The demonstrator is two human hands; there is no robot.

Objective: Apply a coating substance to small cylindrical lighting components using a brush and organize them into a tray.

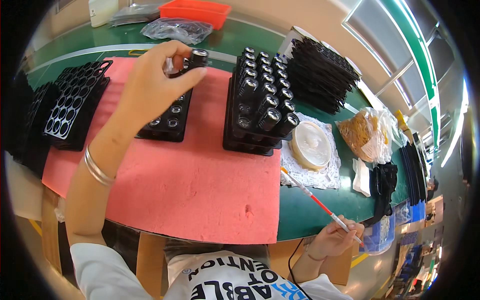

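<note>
Left hand: the left hand (150,85) is raised above the pink foam mat (195,185), fingers closed around a small black cylindrical part (198,56) with a glass-like end, gripped at the fingertips.
Part position: the part is held in the air just above the far end of the low black tray (167,120), not seated in it.
Low tray: it lies on the mat under the left hand; several cells hold lens-topped pieces.
Right hand: the right hand (334,240) sits at the near table edge, fingers pinched on a thin red-and-white stick (320,202) that points up toward the mat.
Filled tray: a black tray (260,100) packed with upright black cylinders stands right of the low tray.
Empty trays: black trays (75,100) with open holes lie at the mat's left edge.
Round container: a cream lidded tub (310,145) rests on a patterned cloth, right of the filled tray.
</note>
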